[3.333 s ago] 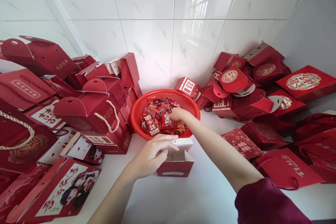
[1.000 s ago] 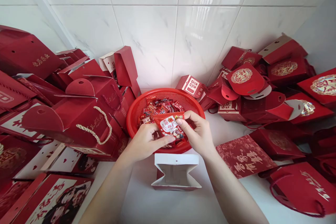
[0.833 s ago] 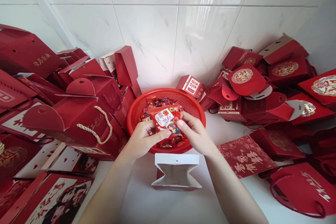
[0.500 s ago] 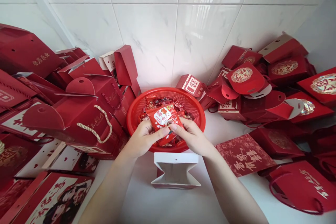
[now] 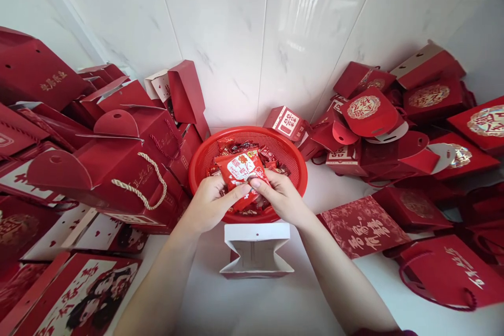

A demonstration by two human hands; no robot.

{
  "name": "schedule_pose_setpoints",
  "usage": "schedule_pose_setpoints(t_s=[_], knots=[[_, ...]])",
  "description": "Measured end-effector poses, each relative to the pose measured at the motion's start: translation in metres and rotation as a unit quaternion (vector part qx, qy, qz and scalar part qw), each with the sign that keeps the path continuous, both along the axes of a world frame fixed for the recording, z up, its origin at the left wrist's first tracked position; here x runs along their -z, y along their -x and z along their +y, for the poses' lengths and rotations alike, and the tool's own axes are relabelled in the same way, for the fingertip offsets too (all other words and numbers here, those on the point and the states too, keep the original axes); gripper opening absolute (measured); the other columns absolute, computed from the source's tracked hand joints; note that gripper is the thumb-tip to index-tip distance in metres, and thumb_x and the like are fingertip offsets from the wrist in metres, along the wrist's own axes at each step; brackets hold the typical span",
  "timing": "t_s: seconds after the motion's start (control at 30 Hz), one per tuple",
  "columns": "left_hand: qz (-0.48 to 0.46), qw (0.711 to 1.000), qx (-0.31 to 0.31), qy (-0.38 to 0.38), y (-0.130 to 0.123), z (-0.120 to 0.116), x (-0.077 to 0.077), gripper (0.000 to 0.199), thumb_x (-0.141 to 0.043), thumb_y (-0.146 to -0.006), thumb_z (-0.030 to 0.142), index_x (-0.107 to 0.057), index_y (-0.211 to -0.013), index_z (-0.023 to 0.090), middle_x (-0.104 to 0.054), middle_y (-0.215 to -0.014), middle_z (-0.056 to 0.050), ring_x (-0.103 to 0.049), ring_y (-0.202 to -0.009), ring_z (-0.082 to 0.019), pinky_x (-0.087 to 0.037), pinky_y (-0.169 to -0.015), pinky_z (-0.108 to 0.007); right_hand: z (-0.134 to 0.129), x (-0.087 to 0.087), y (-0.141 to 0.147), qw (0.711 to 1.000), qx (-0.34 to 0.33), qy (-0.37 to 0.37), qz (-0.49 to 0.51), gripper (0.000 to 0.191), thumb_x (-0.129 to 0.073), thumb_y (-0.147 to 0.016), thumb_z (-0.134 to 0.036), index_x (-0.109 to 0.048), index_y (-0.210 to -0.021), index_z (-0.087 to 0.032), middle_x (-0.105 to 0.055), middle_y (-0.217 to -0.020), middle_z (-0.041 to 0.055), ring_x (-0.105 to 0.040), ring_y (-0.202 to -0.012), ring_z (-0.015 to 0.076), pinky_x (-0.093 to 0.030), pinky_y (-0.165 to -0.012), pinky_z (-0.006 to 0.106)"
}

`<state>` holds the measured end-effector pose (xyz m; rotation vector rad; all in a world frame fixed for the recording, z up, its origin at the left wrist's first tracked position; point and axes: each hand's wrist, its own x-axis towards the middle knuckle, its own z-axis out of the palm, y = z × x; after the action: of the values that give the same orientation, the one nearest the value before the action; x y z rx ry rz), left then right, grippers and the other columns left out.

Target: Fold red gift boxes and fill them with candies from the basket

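Between my two hands is a red snack packet [image 5: 242,170] with a white label and printed characters. My left hand [image 5: 212,200] grips its left side, thumb on the front. My right hand [image 5: 284,197] holds its right side, and the two thumb tips nearly meet at the middle. Under the packet stands a red plastic basket [image 5: 296,160] with perforated walls, filled with small wrapped sweets [image 5: 271,157]. Just below my hands, an opened paper gift box [image 5: 257,252] faces me with its pale inside showing.
Red gift boxes [image 5: 114,178] with rope handles are heaped at the left. More red boxes [image 5: 370,110] pile up at the right, and a flat patterned box [image 5: 364,227] lies near my right forearm. A white tiled wall [image 5: 212,52] rises behind the white tabletop [image 5: 220,310].
The packet has turned slightly in my hands, its printed face now tilted more upright. The whole view has shifted a little, with the surroundings sitting slightly higher.
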<state>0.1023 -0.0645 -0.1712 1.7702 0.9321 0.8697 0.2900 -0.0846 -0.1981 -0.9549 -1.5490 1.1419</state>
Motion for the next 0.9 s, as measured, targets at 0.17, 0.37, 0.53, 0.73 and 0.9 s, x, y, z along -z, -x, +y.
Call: schedule_pose_setpoints(t_s=[0.17,0.37,0.53,0.73,0.9], knots=[[0.115,0.991,-0.019,-0.066,0.003,-0.007,-0.008,0.03,-0.066,-0.088,0.04,-0.072,-0.106,0.017,-0.076,-0.097,-0.005,-0.071,-0.085,-0.022,-0.057,-0.076,-0.03,-0.005,-0.009,-0.007,0.997,0.018,-0.033,-0.06,0.031,-0.058,-0.094,-0.05,-0.061,-0.088,-0.02,-0.064,-0.085,0.0024,-0.059,-0.082,0.0192,-0.049,-0.075,0.03],[0.089,0.993,0.017,-0.08,0.002,-0.003,-0.006,0.026,-0.065,-0.089,0.032,-0.071,-0.111,0.019,-0.076,-0.104,-0.004,-0.071,-0.096,-0.022,-0.056,-0.086,-0.03,-0.009,-0.007,-0.002,0.973,0.115,-0.132,-0.153,0.03,-0.057,-0.096,-0.045,-0.053,-0.079,-0.02,-0.054,-0.072,-0.0002,-0.047,-0.066,0.0146,-0.039,-0.063,0.027],[0.068,0.994,0.007,-0.082,0.0,-0.007,-0.009,0.03,-0.069,-0.086,0.035,-0.073,-0.109,0.017,-0.076,-0.107,-0.007,-0.07,-0.098,-0.025,-0.056,-0.089,-0.034,-0.014,-0.011,-0.005,0.973,0.126,-0.124,-0.149,0.034,-0.059,-0.094,-0.048,-0.055,-0.076,-0.02,-0.053,-0.068,-0.0014,-0.045,-0.063,0.0137,-0.038,-0.06,0.027],[0.144,0.984,0.107,-0.011,0.021,-0.019,-0.026,0.03,-0.074,-0.08,0.035,-0.074,-0.107,0.02,-0.077,-0.096,-0.005,-0.071,-0.086,-0.022,-0.056,-0.08,-0.031,-0.043,-0.033,-0.025,0.992,0.056,-0.084,-0.075,0.023,-0.061,-0.094,-0.042,-0.067,-0.095,-0.021,-0.067,-0.091,0.0045,-0.06,-0.081,0.0198,-0.049,-0.071,0.031],[0.232,0.947,0.216,0.05,0.035,-0.018,-0.026,0.016,-0.068,-0.08,0.031,-0.076,-0.075,0.018,-0.072,-0.068,0.0,-0.063,-0.059,-0.018,-0.044,-0.052,-0.023,-0.074,-0.05,-0.029,0.957,-0.038,-0.127,-0.258,0.008,-0.063,-0.092,-0.027,-0.067,-0.097,-0.023,-0.069,-0.083,0.0025,-0.059,-0.07,0.0176,-0.047,-0.065,0.029]])
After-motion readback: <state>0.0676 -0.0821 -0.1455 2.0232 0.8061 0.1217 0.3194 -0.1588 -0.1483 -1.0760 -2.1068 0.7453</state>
